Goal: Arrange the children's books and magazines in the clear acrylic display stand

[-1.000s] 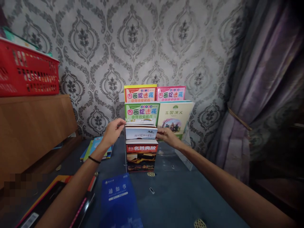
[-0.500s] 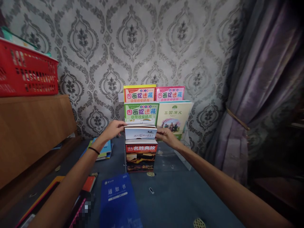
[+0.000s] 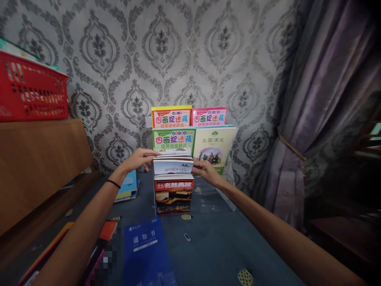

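Books stand in tiers on a clear stand (image 3: 229, 183). My right hand (image 3: 206, 171) pinches the right edge of a pale blue book (image 3: 172, 167) in the left column. At the top left corner of the same group, my left hand (image 3: 140, 159) has its fingers stretched out and apart, the fingertips touching the upper edges. In front stands a red-and-dark book (image 3: 174, 196). Behind are a green picture book (image 3: 174, 141), an orange-and-yellow one (image 3: 172, 117), a pink one (image 3: 209, 116) and a cream book (image 3: 212, 149) to the right.
A blue booklet (image 3: 147, 254) lies on the dark tabletop (image 3: 214, 246). More books (image 3: 127, 188) lie left of the stand, and others (image 3: 108, 232) sit under my left forearm. On the left, a red basket (image 3: 32, 87) rests on a wooden cabinet (image 3: 41, 167). A curtain (image 3: 297, 119) hangs at right.
My left hand's fingers have straightened and spread a little over the book tops. My right hand keeps its place at the pale blue book. The whole view has shifted slightly.
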A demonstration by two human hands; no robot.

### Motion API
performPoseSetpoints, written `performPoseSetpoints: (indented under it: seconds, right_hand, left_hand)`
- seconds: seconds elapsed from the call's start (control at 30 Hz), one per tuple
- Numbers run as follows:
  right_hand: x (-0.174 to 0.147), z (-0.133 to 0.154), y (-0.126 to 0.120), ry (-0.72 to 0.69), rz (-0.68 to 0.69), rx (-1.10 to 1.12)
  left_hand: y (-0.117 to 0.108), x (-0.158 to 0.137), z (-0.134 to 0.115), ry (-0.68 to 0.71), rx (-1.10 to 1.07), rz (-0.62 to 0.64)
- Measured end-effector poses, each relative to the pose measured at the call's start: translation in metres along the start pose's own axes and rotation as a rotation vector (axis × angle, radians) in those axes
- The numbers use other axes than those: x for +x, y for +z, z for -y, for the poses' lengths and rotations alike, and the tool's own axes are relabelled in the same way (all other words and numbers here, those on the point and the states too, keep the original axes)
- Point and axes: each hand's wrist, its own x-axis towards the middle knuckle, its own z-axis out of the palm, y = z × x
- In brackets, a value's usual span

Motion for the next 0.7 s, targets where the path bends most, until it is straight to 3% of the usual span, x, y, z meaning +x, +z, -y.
performPoseSetpoints:
  seconds: [0.23, 0.3, 0.47, 0.53, 0.67, 0.7]
  right_hand:
    - [-0.002, 0.006, 0.001, -0.004, 0.008, -0.034]
    - [-0.003, 0.006, 0.001, 0.0, 0.013, -0.039]
    - [-0.003, 0.006, 0.002, 0.003, 0.0, -0.072]
    - [-0.002, 0.006, 0.002, -0.001, -0.006, -0.075]
    - [0.001, 0.007, 0.004, 0.006, 0.007, -0.033]
    - [0.002, 0.007, 0.005, 0.008, 0.01, -0.026]
  left_hand:
    - [0.009, 0.006, 0.001, 0.017, 0.076, -0.045]
    - [0.015, 0.006, 0.003, 0.054, 0.058, -0.11]
    - [0.013, 0.003, -0.005, 0.256, -0.058, -0.48]
    - [-0.001, 0.0, -0.018, 0.333, -0.093, -0.658]
    - [-0.041, -0.02, -0.049, 0.532, -0.032, -1.188]
    - [-0.049, -0.029, -0.053, 0.568, 0.008, -1.249]
